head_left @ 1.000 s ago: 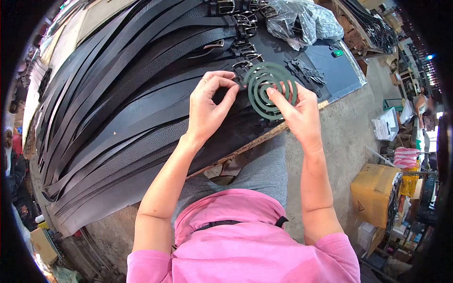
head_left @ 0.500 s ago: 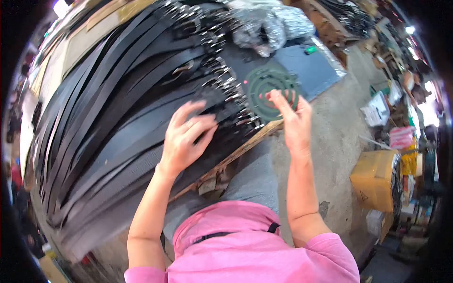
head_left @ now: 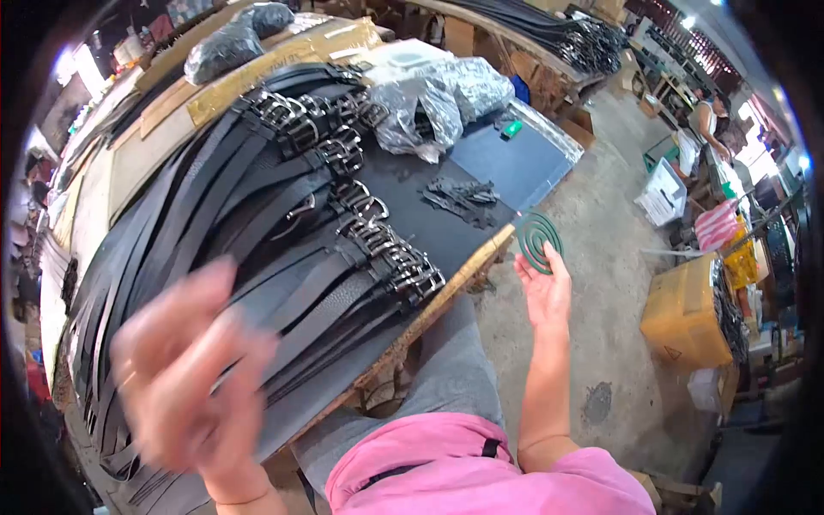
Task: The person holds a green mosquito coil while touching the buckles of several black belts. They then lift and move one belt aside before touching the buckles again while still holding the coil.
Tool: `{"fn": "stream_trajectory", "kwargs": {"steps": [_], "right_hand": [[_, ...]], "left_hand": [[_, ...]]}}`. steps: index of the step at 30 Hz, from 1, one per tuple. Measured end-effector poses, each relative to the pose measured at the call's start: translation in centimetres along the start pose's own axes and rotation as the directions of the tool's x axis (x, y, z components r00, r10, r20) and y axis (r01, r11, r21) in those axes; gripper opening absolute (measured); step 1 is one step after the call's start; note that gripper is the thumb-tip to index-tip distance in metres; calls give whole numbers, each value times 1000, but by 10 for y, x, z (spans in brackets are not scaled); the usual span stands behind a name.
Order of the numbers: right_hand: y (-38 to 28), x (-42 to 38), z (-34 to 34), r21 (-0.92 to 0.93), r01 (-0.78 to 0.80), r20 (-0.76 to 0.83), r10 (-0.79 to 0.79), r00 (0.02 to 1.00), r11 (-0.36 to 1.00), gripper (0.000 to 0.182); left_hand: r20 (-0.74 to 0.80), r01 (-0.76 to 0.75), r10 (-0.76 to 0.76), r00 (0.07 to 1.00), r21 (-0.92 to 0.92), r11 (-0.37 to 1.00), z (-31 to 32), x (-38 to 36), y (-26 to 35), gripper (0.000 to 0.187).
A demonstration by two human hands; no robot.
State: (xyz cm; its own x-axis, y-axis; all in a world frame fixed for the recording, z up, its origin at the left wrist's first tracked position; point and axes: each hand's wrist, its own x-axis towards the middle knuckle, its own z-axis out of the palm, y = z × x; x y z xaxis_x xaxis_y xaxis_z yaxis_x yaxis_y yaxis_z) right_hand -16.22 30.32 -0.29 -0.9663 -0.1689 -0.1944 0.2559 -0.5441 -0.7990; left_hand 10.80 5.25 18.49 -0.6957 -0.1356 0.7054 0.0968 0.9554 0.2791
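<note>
1. Swinging out past the worktop's (head_left: pixel 446 287) edge, the right hand (head_left: pixel 544 290) is now carrying the green spiral coil (head_left: pixel 538 241) over the concrete floor (head_left: pixel 601 257), where a second ago both hands were working it just above the black leather belts (head_left: pixel 257 223).
2. Right fingers (head_left: pixel 525 268) are pinching the coil's lower rim, holding it upright and clear of the worktop.
3. Lifting away on the near side, the left hand (head_left: pixel 184 378) is showing only as a blur; its fingers look spread and empty, though the smear makes that hard to confirm.
4. Thin, brittle-looking rings are making up the flat coil, so a tight pinch or a knock on the worktop's wooden edge could snap it; a loose hold could drop it to the floor.
5. Belts are lying side by side in long matte, grained straps, their metal buckles (head_left: pixel 378 240) glinting in a row.
6. Small dark scraps (head_left: pixel 459 196) are resting on the bare black mat beyond them.
7. Crinkled clear plastic bags (head_left: pixel 429 99) are sitting at the far end, with a cardboard box (head_left: pixel 682 318) standing on the floor to the right.
</note>
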Motion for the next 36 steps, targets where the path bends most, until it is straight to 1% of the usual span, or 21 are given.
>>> {"fn": "stream_trajectory", "kwargs": {"steps": [2,4,5,7,10,15,20,23,29,36], "right_hand": [[-2,0,3,-16,24,-6,-24,1000,1000,22],[-1,1,8,-19,28,31,-28,999,999,24],[3,1,22,-14,30,73,-29,997,999,24],[3,-6,32,-7,55,88,-54,995,998,26],[4,-12,37,-24,89,96,-86,992,996,25],[-8,-23,29,-73,146,92,-139,986,987,25],[-21,-19,7,-99,209,33,-207,978,973,23],[-21,-19,8,-92,208,43,-205,978,974,24],[-13,-23,38,-82,155,145,-143,979,984,25],[-10,-27,45,-91,159,161,-143,977,983,27]], "left_hand": [[-182,-83,73,981,-48,995,-24,-5,4,46],[-347,-175,132,928,-96,980,-44,-16,4,44],[-417,-224,161,894,-105,969,-53,-24,6,43],[-513,-313,198,835,-148,938,-60,-32,8,41],[-609,-409,219,762,-192,892,-66,-41,8,38],[-702,-509,235,672,-208,835,-76,-54,13,34],[-767,-589,250,591,-198,784,-92,-66,24,30],[-789,-604,249,562,-187,775,-100,-77,31,28],[-814,-633,254,522,-171,755,-100,-83,32,25],[-844,-653,229,485,-176,737,-104,-88,28,23]]}}
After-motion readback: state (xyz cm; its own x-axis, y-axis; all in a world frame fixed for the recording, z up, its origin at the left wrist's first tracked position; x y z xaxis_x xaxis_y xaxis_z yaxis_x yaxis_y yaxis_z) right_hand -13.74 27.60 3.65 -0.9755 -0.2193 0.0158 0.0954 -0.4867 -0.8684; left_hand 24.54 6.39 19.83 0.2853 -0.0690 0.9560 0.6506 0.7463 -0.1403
